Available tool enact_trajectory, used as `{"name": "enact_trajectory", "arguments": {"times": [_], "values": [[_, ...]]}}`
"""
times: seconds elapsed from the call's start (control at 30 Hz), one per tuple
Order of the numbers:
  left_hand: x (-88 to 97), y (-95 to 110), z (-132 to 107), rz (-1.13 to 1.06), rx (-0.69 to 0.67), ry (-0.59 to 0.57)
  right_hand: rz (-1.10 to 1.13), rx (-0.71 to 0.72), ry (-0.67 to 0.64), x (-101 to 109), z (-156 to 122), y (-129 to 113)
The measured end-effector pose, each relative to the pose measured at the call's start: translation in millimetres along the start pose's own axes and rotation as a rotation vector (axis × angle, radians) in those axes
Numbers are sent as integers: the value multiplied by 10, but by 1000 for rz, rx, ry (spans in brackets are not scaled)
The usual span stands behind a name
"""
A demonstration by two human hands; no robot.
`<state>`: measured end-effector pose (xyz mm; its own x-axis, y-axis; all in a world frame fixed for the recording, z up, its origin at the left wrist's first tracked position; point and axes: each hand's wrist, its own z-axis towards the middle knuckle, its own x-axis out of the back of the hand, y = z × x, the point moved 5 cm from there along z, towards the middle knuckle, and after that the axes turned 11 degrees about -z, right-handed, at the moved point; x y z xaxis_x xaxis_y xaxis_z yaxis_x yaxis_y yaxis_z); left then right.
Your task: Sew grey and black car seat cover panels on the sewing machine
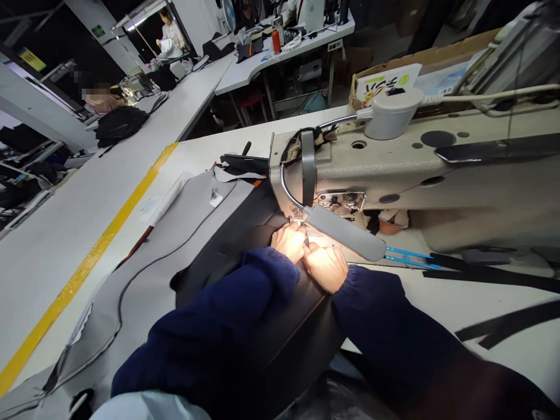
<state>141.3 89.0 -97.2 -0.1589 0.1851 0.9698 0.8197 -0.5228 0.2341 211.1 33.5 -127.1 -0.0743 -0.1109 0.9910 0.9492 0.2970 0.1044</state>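
Under the lit head of a sewing machine (pixel 394 172) lies a black leather-like panel (pixel 289 344) with a line of orange stitching. My left hand (pixel 289 242) is closed on the panel right by the needle area, fingers curled. Close beside it, my right hand (pixel 327 267) pinches the panel's edge, nearly touching the left. The fingertips partly hide the edge they hold, and the needle cannot be made out. A grey work lamp (pixel 345 233) on a bendy metal neck shines on both hands. Grey fabric (pixel 153 286) with a dark cord line spreads out left of the panel.
Black strips (pixel 494 274) and a blue wire-like tool (pixel 409 256) lie right of the hands. Yellow tape (pixel 100 245) runs along the white table (pixel 126 169). Behind the machine stands a cardboard box (pixel 446 55). Other people sit at far workstations.
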Motion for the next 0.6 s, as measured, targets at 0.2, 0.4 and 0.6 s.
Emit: {"name": "enact_trajectory", "arguments": {"times": [0.2,0.4,0.6], "values": [[242,-45,-161,247,-170,3,105,94,96,203,-189,-132],[342,-166,-241,200,-114,-14,548,710,-35,344,-842,-514],[-19,-34,-314,76,-101,-140,451,811,-164,255,-1038,-730]]}}
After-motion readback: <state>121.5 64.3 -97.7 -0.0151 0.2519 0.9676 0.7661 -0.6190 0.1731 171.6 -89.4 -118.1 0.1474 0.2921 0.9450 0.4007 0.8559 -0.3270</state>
